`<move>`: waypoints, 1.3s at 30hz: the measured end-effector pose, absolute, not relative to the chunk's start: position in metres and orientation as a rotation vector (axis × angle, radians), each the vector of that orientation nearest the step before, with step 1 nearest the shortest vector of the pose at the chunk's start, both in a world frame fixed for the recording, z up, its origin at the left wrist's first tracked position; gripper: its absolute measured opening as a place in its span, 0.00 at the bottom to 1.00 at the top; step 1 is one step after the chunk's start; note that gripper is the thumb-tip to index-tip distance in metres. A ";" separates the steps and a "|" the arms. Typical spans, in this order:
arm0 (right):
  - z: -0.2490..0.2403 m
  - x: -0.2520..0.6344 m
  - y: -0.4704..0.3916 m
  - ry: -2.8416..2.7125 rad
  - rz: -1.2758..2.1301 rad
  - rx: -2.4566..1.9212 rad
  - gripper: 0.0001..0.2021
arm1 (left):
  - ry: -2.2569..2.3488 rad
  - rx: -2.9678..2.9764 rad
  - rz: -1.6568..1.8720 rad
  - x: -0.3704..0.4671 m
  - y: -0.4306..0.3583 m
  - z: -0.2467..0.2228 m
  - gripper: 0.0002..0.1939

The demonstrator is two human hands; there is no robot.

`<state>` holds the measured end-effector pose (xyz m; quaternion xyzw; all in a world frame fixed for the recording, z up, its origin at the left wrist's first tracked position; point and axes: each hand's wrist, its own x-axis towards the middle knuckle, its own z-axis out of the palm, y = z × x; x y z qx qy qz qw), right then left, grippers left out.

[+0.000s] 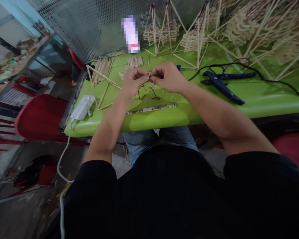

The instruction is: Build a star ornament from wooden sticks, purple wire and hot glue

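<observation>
Black T-shirt cloth [164,196] is filling the bottom of the frame, and from its sleeves two bare forearms are reaching over a green table [109,122] to the upper middle, where the left hand [134,81] and the right hand [165,78] are meeting almost tip to tip. Each is pinching thumb against forefinger, the other fingers curling in, and between them they are gripping a dark red cord [149,72]. Neither hand is standing nearer to it: the cord is lying right in the narrow gap, the left hand closing from its left and the right from its right. A small loop is poking up above the pinch, so its longer axis seems to be running up and down the frame, across the line joining the hands. Below, a left red strand [139,93] and a right red strand [154,93] are curving toward the table's near edge; whether they are joining the held cord, I cannot tell. Blue-handled pliers [223,88] are lying well apart, at upper right.
</observation>
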<state>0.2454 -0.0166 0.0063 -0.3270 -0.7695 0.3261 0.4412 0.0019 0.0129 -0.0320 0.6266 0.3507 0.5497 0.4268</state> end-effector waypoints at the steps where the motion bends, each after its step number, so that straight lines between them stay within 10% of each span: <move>1: 0.006 0.246 -0.016 -1.914 0.815 -0.813 0.10 | 0.885 1.569 1.367 0.002 0.013 -0.032 0.33; 26: 0.022 0.240 -0.029 -1.612 1.369 -0.798 0.25 | 1.018 1.705 1.475 0.009 0.000 -0.023 0.22; 39: 0.023 0.237 -0.027 -1.550 1.470 -0.872 0.16 | 0.993 1.731 1.461 0.011 -0.010 -0.018 0.24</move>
